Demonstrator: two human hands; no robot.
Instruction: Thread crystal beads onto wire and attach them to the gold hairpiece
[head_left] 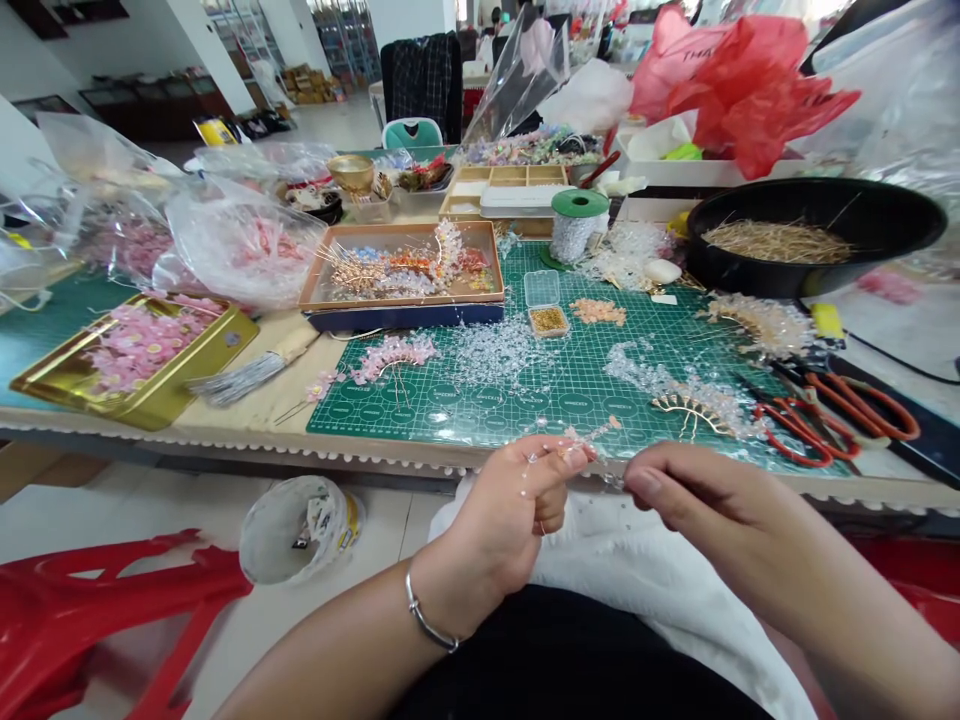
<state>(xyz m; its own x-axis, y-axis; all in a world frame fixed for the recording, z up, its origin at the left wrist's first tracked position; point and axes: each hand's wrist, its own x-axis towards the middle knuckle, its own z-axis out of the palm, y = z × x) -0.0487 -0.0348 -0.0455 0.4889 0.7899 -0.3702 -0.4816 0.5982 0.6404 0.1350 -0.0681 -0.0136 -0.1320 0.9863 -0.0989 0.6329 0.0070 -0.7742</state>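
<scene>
My left hand [510,515] is closed in a pinch on a small beaded wire piece [592,436] with pale pink beads, held just below the table's front edge. My right hand [694,495] is close beside it, fingers curled and pinched at the other end of the same thin wire. Both hands hover over a white cloth [637,570] on my lap. A bracelet sits on my left wrist. On the green cutting mat [525,385] lie a gold beaded comb piece [694,410], a pink beaded sprig [394,352] and loose clear beads [495,350].
Red-handled scissors [825,415] lie at the mat's right. A gold tin of pink flowers [142,355] is at left, a tray of beaded pieces [405,268] behind, a wire spool [576,225], a black bowl of pins [817,235]. A white bucket [300,530] and red stool [97,610] are on the floor.
</scene>
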